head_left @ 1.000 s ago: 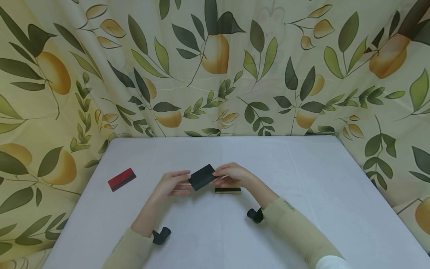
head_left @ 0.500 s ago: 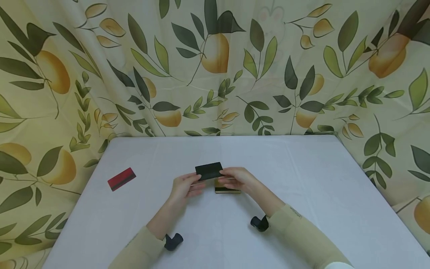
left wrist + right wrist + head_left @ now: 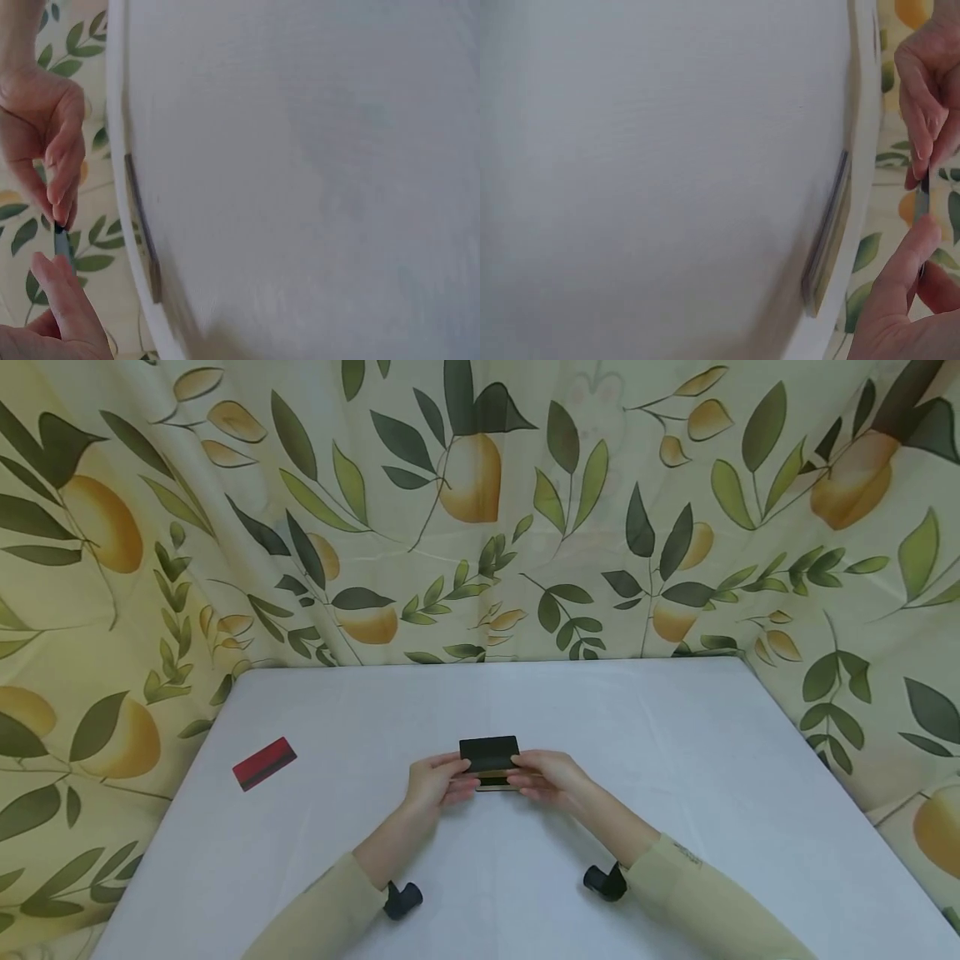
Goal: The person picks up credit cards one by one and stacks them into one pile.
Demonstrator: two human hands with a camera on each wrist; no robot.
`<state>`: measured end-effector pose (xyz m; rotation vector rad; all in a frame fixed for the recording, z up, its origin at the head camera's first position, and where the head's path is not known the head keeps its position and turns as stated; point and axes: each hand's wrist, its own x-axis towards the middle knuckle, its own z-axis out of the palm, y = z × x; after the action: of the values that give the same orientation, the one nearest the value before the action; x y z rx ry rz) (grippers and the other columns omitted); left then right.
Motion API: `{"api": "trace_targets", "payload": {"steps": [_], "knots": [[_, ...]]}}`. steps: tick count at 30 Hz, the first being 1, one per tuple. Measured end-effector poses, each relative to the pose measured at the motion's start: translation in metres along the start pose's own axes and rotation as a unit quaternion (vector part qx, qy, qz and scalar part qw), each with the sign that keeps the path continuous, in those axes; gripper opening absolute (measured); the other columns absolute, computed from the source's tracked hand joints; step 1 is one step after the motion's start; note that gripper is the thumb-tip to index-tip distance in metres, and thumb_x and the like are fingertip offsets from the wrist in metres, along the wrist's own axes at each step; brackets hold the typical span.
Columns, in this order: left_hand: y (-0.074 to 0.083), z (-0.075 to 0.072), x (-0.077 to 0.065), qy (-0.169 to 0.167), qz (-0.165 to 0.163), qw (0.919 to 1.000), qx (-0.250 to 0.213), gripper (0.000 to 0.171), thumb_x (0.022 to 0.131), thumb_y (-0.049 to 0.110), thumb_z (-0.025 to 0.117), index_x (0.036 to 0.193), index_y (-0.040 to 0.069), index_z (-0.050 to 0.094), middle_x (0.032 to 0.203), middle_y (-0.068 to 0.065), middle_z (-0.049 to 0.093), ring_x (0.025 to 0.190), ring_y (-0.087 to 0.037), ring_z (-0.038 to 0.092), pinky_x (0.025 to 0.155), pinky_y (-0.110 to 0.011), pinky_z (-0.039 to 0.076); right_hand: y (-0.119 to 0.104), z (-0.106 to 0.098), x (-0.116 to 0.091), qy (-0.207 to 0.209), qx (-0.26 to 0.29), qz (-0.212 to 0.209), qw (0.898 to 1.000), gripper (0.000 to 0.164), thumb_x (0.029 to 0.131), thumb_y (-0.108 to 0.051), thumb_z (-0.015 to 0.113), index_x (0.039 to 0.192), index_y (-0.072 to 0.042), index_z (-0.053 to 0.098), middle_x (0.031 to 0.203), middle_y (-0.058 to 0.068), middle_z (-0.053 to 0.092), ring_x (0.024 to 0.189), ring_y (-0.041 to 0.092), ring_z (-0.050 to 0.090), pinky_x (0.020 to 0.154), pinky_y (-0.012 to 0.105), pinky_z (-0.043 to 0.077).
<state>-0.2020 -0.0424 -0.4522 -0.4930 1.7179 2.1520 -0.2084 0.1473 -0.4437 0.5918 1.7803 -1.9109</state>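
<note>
Both hands hold a black card (image 3: 488,753) by its two short ends. The left hand (image 3: 435,783) pinches its left end between thumb and fingers, and the right hand (image 3: 553,777) pinches the right end. Seen edge-on in the left wrist view, the card (image 3: 61,244) spans the gap between the hands, raised off the table. Just below and behind it, a gold-coloured card with a dark stripe (image 3: 492,782) lies on the table, partly hidden by the black card. In the right wrist view it looks like a small stack (image 3: 826,240).
A red card with a dark stripe (image 3: 264,764) lies tilted on the left of the white-covered table (image 3: 360,710). A patterned curtain (image 3: 420,552) hangs behind the table. Black wrist-camera mounts (image 3: 403,901) stick out from both sleeves.
The black card has moved right and turned from tilted to nearly level, now over the gold card. Both hands have moved with it, keeping their hold. The red card has stayed put.
</note>
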Motion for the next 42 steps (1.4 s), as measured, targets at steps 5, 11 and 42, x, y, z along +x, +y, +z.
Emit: {"api": "trace_targets", "payload": {"steps": [5,11,42], "knots": [[-0.008,0.008,0.004,-0.002,-0.003,0.9999,0.012,0.038,0.086,0.006,0.060,0.122,-0.005,0.052,0.096,-0.020,0.066,0.069,-0.023,0.069,0.063,-0.033,0.056,0.003,-0.009,0.000,0.008,0.000,0.006,1.000,0.037,0.088,-0.014,0.060,0.121,0.000,0.048,0.076,0.002,0.069,0.064,0.010,0.066,0.053,0.019,0.052],[-0.018,0.013,0.012,-0.013,0.018,0.9992,0.034,0.041,0.085,0.004,0.059,0.125,-0.004,0.051,0.088,-0.021,0.068,0.066,-0.024,0.068,0.056,-0.031,0.056,0.007,-0.016,0.002,0.020,-0.009,0.007,1.000,0.042,0.087,-0.012,0.061,0.126,0.000,0.047,0.077,0.003,0.070,0.062,0.010,0.066,0.052,0.020,0.053],[-0.022,0.011,0.017,-0.024,0.028,0.9922,0.119,0.044,0.085,0.003,0.059,0.127,-0.004,0.050,0.060,-0.010,0.065,0.044,-0.012,0.061,0.042,-0.022,0.051,0.018,-0.018,0.009,0.021,-0.096,-0.046,0.994,0.054,0.085,-0.009,0.063,0.135,-0.004,0.043,0.060,0.005,0.066,0.044,0.007,0.058,0.039,0.014,0.042]]}}
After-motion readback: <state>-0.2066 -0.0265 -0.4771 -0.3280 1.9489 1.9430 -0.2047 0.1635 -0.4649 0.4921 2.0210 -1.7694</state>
